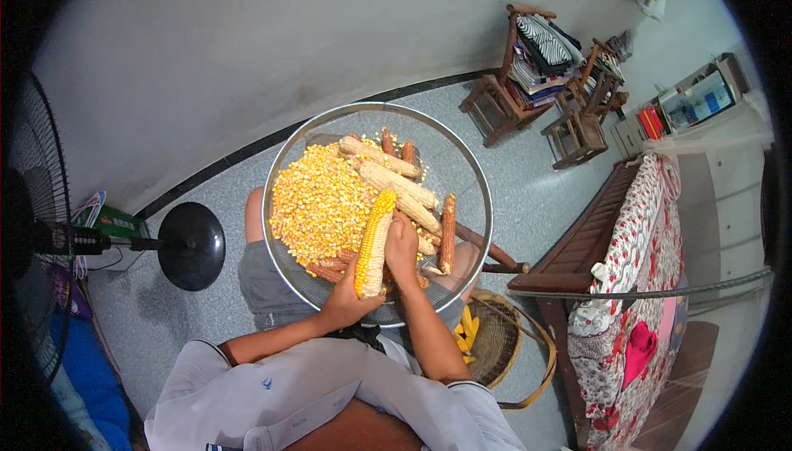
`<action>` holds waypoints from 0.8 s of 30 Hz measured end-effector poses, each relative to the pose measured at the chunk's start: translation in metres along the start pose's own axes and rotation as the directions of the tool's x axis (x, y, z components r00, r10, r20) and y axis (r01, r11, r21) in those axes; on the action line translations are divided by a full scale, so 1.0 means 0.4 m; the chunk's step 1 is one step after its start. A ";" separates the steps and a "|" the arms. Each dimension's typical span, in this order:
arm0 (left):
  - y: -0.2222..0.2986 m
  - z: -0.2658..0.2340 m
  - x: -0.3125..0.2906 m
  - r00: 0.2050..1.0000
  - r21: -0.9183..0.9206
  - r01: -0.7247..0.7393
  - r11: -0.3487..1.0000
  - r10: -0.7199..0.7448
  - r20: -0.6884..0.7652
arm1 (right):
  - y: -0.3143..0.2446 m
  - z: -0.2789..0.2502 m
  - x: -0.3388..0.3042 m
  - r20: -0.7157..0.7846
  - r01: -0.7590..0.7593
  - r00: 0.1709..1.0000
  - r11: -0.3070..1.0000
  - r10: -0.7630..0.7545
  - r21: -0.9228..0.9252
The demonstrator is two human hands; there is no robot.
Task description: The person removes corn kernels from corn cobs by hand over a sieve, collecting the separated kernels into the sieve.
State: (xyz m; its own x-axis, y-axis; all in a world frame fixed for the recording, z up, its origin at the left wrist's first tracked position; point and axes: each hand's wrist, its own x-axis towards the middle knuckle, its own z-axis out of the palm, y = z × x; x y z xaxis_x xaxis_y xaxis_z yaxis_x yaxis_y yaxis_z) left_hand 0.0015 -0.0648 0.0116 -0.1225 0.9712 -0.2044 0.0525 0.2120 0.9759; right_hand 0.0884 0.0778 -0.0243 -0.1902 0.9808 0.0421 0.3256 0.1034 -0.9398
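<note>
Gripping the yellow corn cob at its lower end, the left hand has fingers curled tight; the right hand presses its thumb side against the cob's upper flank, fingers closed on it; the step looks like kernel stripping over the round mesh sieve (resting on the lap), loose kernels heaped beside bare cobs; next, likely rotating the cob to an unstripped row.

The person wore a white short-sleeved shirt with dark trim at the sleeve ends and a small dark emblem on the left shoulder. Grey shorts covered the lap. Forearms were bare, and both hands carried no gloves.
</note>
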 end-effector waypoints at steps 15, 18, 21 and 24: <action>-0.064 0.001 0.000 0.996 -0.312 -0.069 0.948 0.083 0.034 | -0.072 0.004 0.028 0.066 -0.167 0.985 0.976 0.159 0.142; -0.062 -0.007 0.001 0.995 -0.283 -0.068 0.957 0.087 0.054 | -0.097 0.006 0.031 0.055 -0.192 0.981 0.967 0.186 0.164; -0.067 -0.005 0.001 0.994 -0.247 -0.075 0.966 0.092 0.058 | -0.045 0.013 0.046 0.083 -0.244 0.969 0.852 0.233 0.464; -0.062 -0.005 -0.004 0.996 -0.296 -0.046 0.954 0.066 0.056 | -0.043 0.030 0.048 0.023 -0.175 0.984 0.914 0.179 0.367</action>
State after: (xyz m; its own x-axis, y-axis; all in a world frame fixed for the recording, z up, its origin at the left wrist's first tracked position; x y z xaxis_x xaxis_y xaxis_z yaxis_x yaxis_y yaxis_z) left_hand -0.0017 -0.0720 -0.0121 -0.0629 0.9876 -0.1439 -0.2373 0.1252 0.9633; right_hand 0.0680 0.0929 -0.0116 -0.1502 0.9795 -0.1344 -0.0092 -0.1373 -0.9905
